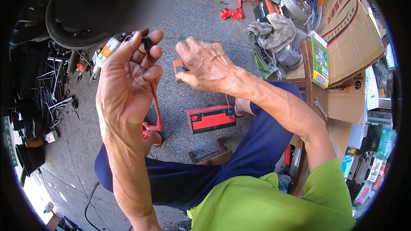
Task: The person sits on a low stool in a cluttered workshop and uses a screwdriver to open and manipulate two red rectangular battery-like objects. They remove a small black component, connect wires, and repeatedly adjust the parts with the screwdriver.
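Observation:
My left hand (128, 85) is raised palm up, its fingers curled around a small black piece (147, 43) at the tips. From there an orange-red cable (155, 96) runs down past the palm to a red clamp (147, 129) near my leg. To its right my right hand (209, 64) is closed, knuckles up, around something dark that the fingers mostly hide. Orange parts of a device (177, 63) show just beside those fingertips. On the floor below sits a red and black battery (212, 119); a thin orange wire (227, 99) rises from its right end.
A small wooden stool (214, 157) stands between my legs. Metal tools (55, 81) and a white bottle (107, 53) lie at the left, near a tire (53, 21). Rightward are a grey rag (274, 32), a cardboard box (351, 30) and a green-yellow packet (320, 59). A red bow (231, 13) lies farther off.

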Motion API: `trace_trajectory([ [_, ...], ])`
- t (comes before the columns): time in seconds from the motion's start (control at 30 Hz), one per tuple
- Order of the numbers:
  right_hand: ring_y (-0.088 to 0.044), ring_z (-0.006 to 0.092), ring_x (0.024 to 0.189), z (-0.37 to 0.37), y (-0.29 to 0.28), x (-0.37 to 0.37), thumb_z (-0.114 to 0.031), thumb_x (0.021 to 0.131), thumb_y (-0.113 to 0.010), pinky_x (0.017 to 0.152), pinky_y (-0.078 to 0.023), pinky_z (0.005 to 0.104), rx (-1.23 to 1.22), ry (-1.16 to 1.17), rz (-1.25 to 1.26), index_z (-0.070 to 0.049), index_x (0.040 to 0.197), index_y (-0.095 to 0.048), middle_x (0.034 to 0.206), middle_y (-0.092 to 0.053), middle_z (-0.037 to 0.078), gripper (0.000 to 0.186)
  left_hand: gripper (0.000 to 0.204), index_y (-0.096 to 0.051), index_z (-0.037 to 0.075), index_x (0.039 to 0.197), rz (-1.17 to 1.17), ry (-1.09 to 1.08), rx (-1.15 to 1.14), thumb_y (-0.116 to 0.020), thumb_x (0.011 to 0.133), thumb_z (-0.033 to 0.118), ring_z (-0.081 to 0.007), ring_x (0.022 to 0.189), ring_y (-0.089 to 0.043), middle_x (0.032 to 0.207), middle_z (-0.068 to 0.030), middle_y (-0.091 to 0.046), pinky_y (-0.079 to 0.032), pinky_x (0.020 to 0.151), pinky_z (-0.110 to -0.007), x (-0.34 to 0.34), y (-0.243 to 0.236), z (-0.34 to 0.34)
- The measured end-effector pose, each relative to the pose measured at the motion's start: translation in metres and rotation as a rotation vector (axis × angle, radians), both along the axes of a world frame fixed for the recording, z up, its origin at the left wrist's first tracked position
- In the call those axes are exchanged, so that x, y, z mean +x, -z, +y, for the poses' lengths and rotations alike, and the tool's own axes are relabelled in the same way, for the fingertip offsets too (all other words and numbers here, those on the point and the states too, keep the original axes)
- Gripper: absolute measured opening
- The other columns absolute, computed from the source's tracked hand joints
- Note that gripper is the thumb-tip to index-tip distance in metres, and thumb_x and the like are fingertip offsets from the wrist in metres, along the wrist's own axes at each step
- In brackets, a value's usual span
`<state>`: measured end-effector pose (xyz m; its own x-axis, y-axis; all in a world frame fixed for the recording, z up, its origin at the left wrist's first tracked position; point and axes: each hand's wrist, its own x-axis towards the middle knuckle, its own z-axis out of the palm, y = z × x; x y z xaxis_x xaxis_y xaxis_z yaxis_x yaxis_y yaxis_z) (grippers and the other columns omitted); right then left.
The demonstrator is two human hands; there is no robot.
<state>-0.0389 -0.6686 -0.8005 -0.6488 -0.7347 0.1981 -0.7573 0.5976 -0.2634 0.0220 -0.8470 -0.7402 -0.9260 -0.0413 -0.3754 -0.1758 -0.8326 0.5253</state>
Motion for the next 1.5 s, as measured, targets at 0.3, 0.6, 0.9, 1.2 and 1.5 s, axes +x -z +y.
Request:
trace_trajectory([
  [0.3, -0.062, 0.0359, 0.083, 0.003, 0.005, -0.002, -0.014, 0.079, -0.062, 0.069, -0.051, 0.0461, -0.005, -0.014, -0.032, 0.002, 0.095, -0.05, 0.091, -0.054, 0.02, 0.026, 0.016, -0.057, 0.001, 0.105, 0.003, 0.029, 0.053, -0.055, 0.094, 0.013, -0.0166, 0.075, -0.064, 0.096, -0.0137, -0.068, -0.044, 0.05, -0.021, -0.002, 0.001, 0.0],
  [0.6, -0.065, 0.0361, 0.075, -0.011, -0.012, 0.005, -0.023, 0.086, -0.062, 0.065, -0.051, 0.0462, 0.153, 0.065, -0.13, -0.002, 0.092, -0.052, 0.08, -0.061, 0.016, 0.025, 0.014, -0.054, 0.004, 0.104, -0.058, -0.02, -0.014, -0.056, 0.093, 0.013, -0.0142, 0.073, -0.065, 0.093, -0.0111, -0.067, -0.044, 0.051, -0.021, 0.001, 0.002, 0.004],
  [0.9, -0.061, 0.0341, 0.085, -0.006, -0.002, 0.005, -0.003, 0.069, -0.063, 0.067, -0.052, 0.0435, -0.029, -0.134, -0.032, 0.001, 0.098, -0.049, 0.092, -0.053, 0.016, 0.033, 0.016, -0.053, 0.005, 0.106, -0.066, -0.023, -0.076, -0.054, 0.093, 0.014, -0.0121, 0.071, -0.064, 0.09, -0.0086, -0.066, -0.043, 0.052, -0.022, 0.001, 0.002, 0.007],
  [1.2, -0.062, 0.0342, 0.084, -0.005, -0.001, 0.003, -0.01, 0.076, -0.066, 0.067, -0.052, 0.0427, 0.216, 0.135, -0.062, 0.001, 0.1, -0.049, 0.092, -0.053, 0.017, 0.031, 0.017, -0.053, 0.005, 0.106, -0.067, -0.025, -0.07, -0.054, 0.092, 0.014, -0.0122, 0.073, -0.064, 0.092, -0.0087, -0.066, -0.043, 0.053, -0.022, 0.004, 0.002, 0.006],
  [1.5, -0.062, 0.0339, 0.084, -0.002, -0.002, 0.006, -0.018, 0.08, -0.066, 0.069, -0.051, 0.043, -0.013, -0.022, 0.021, -0.001, 0.101, -0.048, 0.091, -0.054, 0.018, 0.032, 0.018, -0.053, 0.003, 0.108, -0.078, -0.028, -0.042, -0.055, 0.093, 0.014, -0.0158, 0.076, -0.065, 0.097, -0.0135, -0.067, -0.042, 0.05, -0.022, 0.002, 0.002, 0.006],
])
